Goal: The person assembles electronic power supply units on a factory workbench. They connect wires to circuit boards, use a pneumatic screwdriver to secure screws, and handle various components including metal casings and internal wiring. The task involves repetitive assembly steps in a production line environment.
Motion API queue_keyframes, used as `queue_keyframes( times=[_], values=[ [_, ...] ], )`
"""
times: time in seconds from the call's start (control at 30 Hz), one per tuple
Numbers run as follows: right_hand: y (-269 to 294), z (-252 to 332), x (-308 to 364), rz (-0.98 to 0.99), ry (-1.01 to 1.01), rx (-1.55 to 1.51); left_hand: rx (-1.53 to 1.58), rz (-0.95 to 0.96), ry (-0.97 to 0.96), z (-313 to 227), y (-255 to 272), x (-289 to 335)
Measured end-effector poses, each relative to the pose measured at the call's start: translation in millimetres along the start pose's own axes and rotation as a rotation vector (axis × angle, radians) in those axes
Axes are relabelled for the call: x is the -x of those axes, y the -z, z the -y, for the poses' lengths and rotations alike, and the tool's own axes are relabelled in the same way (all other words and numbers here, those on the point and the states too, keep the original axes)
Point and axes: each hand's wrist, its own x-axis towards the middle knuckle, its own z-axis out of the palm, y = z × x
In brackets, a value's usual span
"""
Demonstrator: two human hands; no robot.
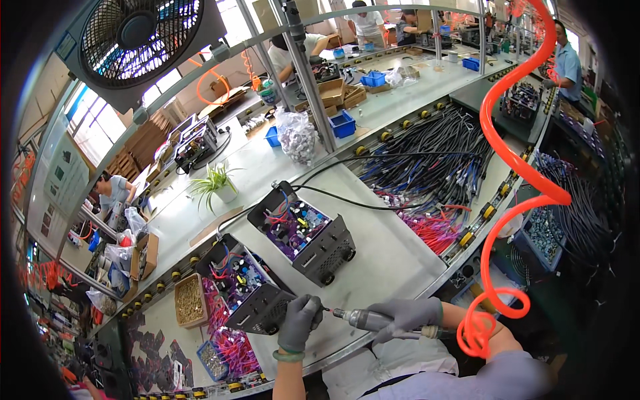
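My right hand [408, 316], in a grey glove, is wrapped around a grey air screwdriver [363, 319] that points left. The driver's tip reaches close to my left hand [300, 323], also gloved, with its fingers drawn together in a pinch; what they hold is too small or hidden to name. Beside the left hand sits a black metal chassis [261, 308] with its top uncovered, showing purple circuit boards and wires. A second such chassis [316, 251] stands just behind and to the right, a black cable running off from it.
An orange coiled air hose [490, 113] hangs at the right. Black cable bundles [427, 160] and red wires [433, 230] lie beyond the chassis. At left are a tray of brass-coloured screws [191, 301] and a blue parts bin [212, 361]. A potted plant [225, 192] stands farther back; several people work beyond.
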Motion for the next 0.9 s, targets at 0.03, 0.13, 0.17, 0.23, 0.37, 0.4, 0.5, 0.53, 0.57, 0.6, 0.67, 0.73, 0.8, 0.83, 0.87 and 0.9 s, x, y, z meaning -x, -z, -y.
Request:
queue_keyframes(
  times=[0.03,0.13,0.17,0.23,0.37,0.4,0.5,0.53,0.57,0.6,0.67,0.73,0.8,0.83,0.87,0.9],
  values=[
    [2.4,-6.3,1.7,0.108,-0.039,-0.267,-0.005,0.023,-0.007,-4.1,-0.4,-0.7],
    [3.1,-20.8,-0.7,0.273,-0.091,-0.685,-0.003,0.010,-0.017,-9.8,3.7,4.1],
    [-3.2,-7.7,2.0,0.197,-0.070,-0.563,-0.008,0.015,-0.023,-10.2,4.8,3.5],
    [-11.3,-2.2,-3.1,0.014,0.057,-0.016,-0.018,-0.009,-0.001,-2.7,9.2,5.8],
    [-12.0,5.1,-0.8,-0.058,0.028,-0.065,0.029,-0.062,0.013,-7.9,-9.3,-2.1],
    [-16.0,10.1,-0.4,-0.059,-0.011,-0.161,0.182,-0.143,0.005,-0.7,-16.1,-1.2],
    [-22.3,26.7,-0.9,-0.036,-0.103,-0.418,0.355,-0.238,-0.021,13.2,-19.3,1.8],
    [-22.3,28.7,-0.2,-0.039,-0.128,-0.497,0.391,-0.216,-0.020,12.1,-19.7,0.4],
    [-23.6,22.2,-1.9,-0.055,-0.055,-0.481,0.427,-0.193,-0.018,11.5,-20.1,0.4],
    [-25.2,20.5,-3.2,-0.062,-0.039,-0.440,0.392,-0.209,-0.013,9.7,-19.4,2.4],
    [-23.3,21.1,-4.2,-0.089,-0.005,-0.348,0.325,-0.229,-0.011,3.6,-18.7,3.3],
    [-22.8,18.5,-1.7,-0.042,-0.063,-0.509,0.379,-0.205,-0.027,8.8,-19.1,1.2],
    [-21.1,15.3,-1.8,-0.003,-0.083,-0.632,0.409,-0.184,-0.064,10.2,-19.6,0.6],
    [-20.1,12.5,-2.4,0.013,-0.083,-0.675,0.418,-0.175,-0.088,11.6,-21.5,1.1],
    [-19.3,11.0,-3.0,0.028,-0.082,-0.718,0.428,-0.167,-0.111,12.7,-22.5,1.7],
    [-19.2,15.4,-2.9,0.003,-0.095,-0.667,0.436,-0.167,-0.099,14.1,-22.1,2.1]
  ],
)
